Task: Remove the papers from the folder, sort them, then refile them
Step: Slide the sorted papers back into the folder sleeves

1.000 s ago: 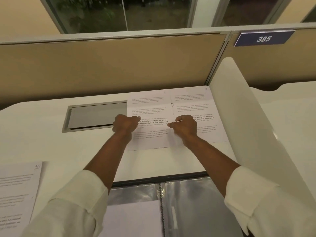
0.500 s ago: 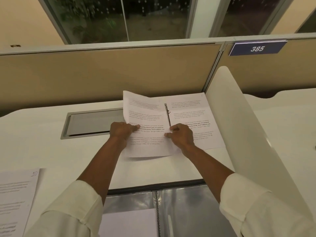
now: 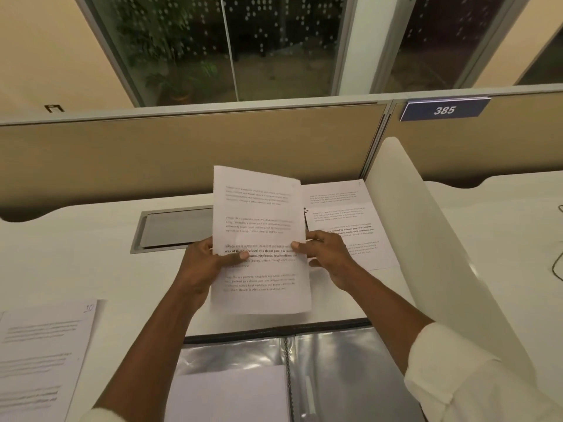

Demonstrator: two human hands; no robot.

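A white sheet [image 3: 262, 226] of printed paragraphs, held above the white bench [image 3: 76, 254] beyond the open folder [image 3: 344, 367], is pinched at its side edges by the left hand [image 3: 199, 266] and right hand [image 3: 327, 254], a tan partition [image 3: 182, 159] behind

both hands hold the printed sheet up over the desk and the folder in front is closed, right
No: the head view shows the folder lying open. The left hand and right hand do hold the printed sheet up over the desk.
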